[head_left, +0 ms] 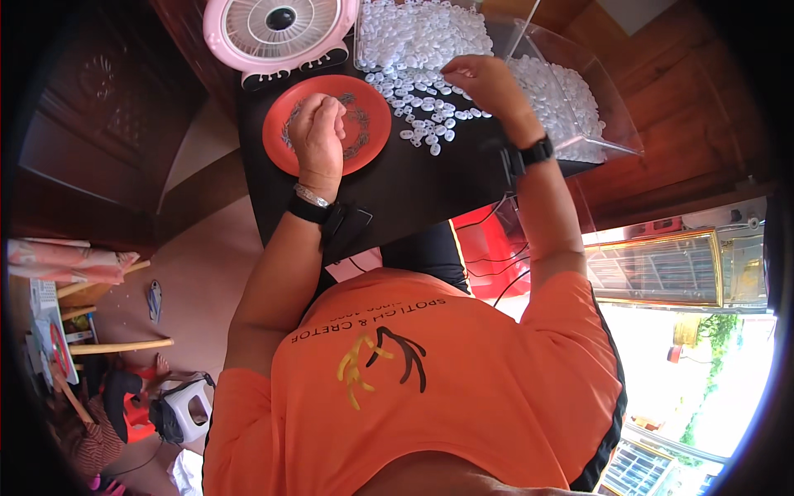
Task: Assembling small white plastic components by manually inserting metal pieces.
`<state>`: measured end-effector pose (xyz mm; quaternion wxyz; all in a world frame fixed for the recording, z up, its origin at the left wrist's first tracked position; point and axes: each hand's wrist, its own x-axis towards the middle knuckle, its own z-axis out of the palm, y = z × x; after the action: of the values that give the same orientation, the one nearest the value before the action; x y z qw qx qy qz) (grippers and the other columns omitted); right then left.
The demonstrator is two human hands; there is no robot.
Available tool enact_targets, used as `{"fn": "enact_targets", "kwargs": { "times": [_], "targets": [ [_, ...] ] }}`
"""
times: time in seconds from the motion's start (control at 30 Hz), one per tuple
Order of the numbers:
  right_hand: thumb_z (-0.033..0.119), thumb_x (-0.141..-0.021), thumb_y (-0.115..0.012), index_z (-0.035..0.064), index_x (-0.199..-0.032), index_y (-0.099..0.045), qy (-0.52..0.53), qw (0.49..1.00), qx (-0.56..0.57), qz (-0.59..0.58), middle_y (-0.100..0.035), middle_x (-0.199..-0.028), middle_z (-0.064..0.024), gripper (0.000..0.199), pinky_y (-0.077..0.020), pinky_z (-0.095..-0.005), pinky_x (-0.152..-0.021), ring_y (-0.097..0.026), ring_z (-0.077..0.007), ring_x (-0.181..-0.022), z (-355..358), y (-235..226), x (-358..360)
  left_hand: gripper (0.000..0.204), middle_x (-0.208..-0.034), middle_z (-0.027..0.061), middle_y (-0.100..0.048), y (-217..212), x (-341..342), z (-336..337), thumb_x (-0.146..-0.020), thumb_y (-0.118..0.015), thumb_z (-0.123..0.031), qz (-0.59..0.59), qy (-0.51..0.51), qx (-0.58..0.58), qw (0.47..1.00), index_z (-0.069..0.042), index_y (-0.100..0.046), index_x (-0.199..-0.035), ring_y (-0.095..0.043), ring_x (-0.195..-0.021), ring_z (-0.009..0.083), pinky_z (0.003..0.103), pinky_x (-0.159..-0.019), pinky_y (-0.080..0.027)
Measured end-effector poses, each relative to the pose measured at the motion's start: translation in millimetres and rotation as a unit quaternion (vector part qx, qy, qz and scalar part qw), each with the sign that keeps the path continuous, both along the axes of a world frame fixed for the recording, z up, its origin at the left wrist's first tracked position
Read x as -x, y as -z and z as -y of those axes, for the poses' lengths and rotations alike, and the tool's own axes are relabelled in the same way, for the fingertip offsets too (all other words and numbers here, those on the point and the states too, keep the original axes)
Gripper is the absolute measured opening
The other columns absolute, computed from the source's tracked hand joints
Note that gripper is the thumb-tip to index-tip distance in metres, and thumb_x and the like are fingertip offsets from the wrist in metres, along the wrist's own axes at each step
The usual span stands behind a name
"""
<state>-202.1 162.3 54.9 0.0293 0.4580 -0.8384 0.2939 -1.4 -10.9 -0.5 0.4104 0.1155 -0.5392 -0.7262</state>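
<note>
Over an orange-red plate [277,124] my left hand [319,136] is closed, its fingers curled in; whatever it may hold is hidden. Small grey metal-looking pieces [357,132] lie around the middle of that plate, partly behind the hand. To the right, my right hand [486,81] has its fingertips pinched together above loose white oval pieces [428,128] on the dark table [397,194]. Anything between those fingertips is too small to make out. Behind them a clear container [426,33] is heaped with the same white pieces.
A pink fan [281,21] stands at the far left of the table, behind the plate. Another clear container [558,107] of white pieces is beside my right wrist. Below the table are a red plastic object [488,252] and dark cables. A person sits at the lower left.
</note>
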Motion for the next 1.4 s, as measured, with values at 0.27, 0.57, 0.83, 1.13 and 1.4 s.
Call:
{"fn": "enact_targets", "kwargs": {
  "times": [0.27,0.57,0.83,1.13,1.4],
  "targets": [
    [0.024,-0.073,-0.058,0.0122,-0.086,-0.07,0.06,0.982,-0.16,-0.081,-0.068,-0.084,-0.0099,0.021,-0.0501,-0.0368,-0.073,-0.064,-0.0283,-0.081,25,57,38,0.02,-0.066,-0.0002,-0.053,3,1,0,-0.089,-0.052,-0.014,0.017,0.017,-0.001,1.0,-0.002,-0.054,-0.073,-0.042,-0.052,0.0048,0.02,-0.048,-0.035],
    [0.022,-0.074,-0.056,0.0096,-0.089,-0.069,0.069,0.972,-0.216,-0.058,-0.067,-0.093,-0.013,0.023,-0.0486,-0.0399,-0.081,-0.062,-0.0307,-0.091,31,60,42,0.02,-0.066,0.0001,-0.053,5,2,4,-0.088,-0.053,-0.015,0.042,0.019,-0.021,0.999,-0.002,-0.055,-0.073,-0.043,-0.053,0.0051,0.02,-0.048,-0.036],
    [0.02,-0.079,-0.069,0.0001,-0.089,-0.063,-0.112,0.982,-0.008,0.152,-0.065,-0.078,-0.0066,0.023,-0.0477,-0.0263,-0.069,-0.06,-0.0133,-0.073,46,31,-15,0.02,-0.066,-0.0001,-0.053,1,0,4,-0.088,-0.052,-0.018,0.091,0.049,-0.017,0.994,-0.003,-0.059,-0.077,-0.047,-0.055,0.0055,0.02,-0.048,-0.038],
    [0.014,-0.079,-0.066,-0.0009,-0.089,-0.064,-0.198,0.953,0.06,0.223,-0.064,-0.076,-0.004,0.018,-0.0472,-0.0236,-0.067,-0.058,-0.0093,-0.071,93,17,-77,0.017,-0.067,0.0005,-0.055,5,5,14,-0.088,-0.052,-0.019,0.087,0.047,0.03,0.995,-0.004,-0.059,-0.084,-0.051,-0.058,0.007,0.021,-0.051,-0.04],
    [0.015,-0.079,-0.067,0.0009,-0.09,-0.064,-0.177,0.961,0.099,0.189,-0.065,-0.078,-0.0039,0.018,-0.047,-0.0229,-0.068,-0.058,-0.0078,-0.073,99,26,-84,0.019,-0.068,0.0001,-0.057,3,0,27,-0.09,-0.05,-0.023,0.156,0.09,-0.032,0.983,-0.008,-0.056,-0.079,-0.049,-0.056,0.0073,0.021,-0.052,-0.036]
  ]
}}
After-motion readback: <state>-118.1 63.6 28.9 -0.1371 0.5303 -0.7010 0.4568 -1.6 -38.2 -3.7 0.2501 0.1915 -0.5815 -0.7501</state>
